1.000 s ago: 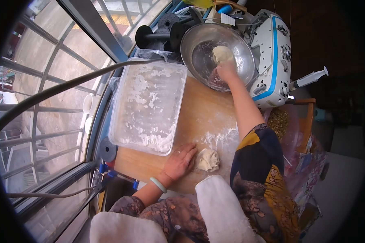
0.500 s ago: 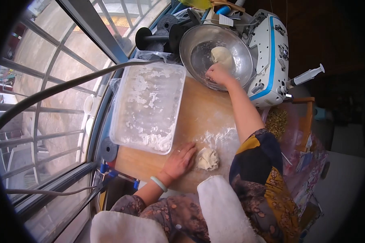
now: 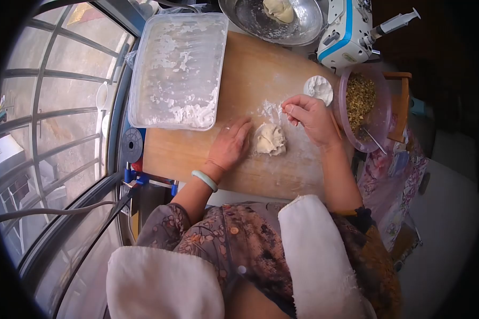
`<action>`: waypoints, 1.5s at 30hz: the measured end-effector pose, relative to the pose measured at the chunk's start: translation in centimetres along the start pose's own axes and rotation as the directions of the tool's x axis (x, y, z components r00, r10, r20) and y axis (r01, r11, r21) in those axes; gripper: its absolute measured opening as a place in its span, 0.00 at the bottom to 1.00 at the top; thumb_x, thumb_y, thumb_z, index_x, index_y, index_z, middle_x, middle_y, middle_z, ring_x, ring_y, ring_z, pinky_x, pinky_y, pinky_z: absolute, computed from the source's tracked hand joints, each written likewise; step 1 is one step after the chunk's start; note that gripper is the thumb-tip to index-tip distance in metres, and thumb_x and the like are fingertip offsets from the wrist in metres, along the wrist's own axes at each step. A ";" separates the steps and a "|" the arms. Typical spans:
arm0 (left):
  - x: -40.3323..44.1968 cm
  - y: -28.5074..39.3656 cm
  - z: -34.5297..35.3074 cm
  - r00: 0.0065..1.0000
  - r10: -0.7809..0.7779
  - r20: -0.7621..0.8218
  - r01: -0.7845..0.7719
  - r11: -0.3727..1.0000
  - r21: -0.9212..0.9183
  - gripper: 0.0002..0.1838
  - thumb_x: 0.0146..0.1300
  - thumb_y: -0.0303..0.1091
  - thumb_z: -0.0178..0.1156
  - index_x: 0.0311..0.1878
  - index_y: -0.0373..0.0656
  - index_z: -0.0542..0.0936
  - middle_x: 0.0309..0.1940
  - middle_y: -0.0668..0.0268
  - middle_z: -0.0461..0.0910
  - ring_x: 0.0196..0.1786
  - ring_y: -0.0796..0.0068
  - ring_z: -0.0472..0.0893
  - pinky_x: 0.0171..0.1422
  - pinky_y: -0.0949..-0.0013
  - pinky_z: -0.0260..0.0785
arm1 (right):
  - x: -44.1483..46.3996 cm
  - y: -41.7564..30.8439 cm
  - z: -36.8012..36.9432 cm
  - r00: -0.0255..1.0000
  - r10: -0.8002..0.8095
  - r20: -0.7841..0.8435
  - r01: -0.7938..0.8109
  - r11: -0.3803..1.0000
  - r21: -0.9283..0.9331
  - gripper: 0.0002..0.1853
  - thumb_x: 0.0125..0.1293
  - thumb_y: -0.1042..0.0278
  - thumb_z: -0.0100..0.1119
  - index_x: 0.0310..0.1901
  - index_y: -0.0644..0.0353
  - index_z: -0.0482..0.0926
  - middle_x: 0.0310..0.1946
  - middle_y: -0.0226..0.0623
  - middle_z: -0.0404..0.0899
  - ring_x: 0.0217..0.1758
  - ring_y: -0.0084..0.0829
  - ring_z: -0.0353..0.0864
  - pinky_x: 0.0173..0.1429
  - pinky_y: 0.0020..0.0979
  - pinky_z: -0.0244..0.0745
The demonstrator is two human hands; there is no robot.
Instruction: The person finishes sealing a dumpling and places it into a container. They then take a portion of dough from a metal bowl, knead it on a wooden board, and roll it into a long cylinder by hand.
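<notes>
Dough lump (image 3: 270,140) on powder-dusted worktop (image 3: 239,173), between both hands. Left hand (image 3: 231,142) just to its left, palm down, fingers nearly straight and together, gripping nothing. Right hand (image 3: 313,119) to dough's right and farther forward, apart from it, fingers bent, thumb and fingertips drawn close; cannot tell whether anything is pinched. Small powder bowl (image 3: 305,86) just beyond right hand.

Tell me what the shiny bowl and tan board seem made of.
The bowl looks like polished metal, perhaps stainless steel: silvery walls with bright reflections. The board could be wood with a smooth finish, judging by its even, warm tan colour.
</notes>
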State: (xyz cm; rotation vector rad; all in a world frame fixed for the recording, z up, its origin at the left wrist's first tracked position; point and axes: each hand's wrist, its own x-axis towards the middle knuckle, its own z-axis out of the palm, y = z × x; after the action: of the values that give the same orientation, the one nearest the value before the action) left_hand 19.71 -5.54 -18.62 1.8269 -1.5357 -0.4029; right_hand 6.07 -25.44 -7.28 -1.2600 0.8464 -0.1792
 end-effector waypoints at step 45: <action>-2.3 7.1 3.8 0.764 -0.551 0.337 0.635 0.734 -0.241 0.25 0.61 0.46 0.66 0.50 0.33 0.76 0.37 0.47 0.84 0.42 0.51 0.85 0.50 0.57 0.76 | -6.8 14.2 0.7 0.892 -0.083 -0.445 -0.143 0.882 -0.450 0.23 0.61 0.54 0.70 0.51 0.63 0.83 0.40 0.40 0.86 0.43 0.32 0.85 0.49 0.34 0.80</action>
State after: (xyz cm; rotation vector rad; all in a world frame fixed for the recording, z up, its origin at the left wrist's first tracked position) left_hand 11.58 -4.90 -16.85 1.9993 -0.8843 -1.1698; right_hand -2.72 -16.41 -16.71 -1.6974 1.3755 -0.2576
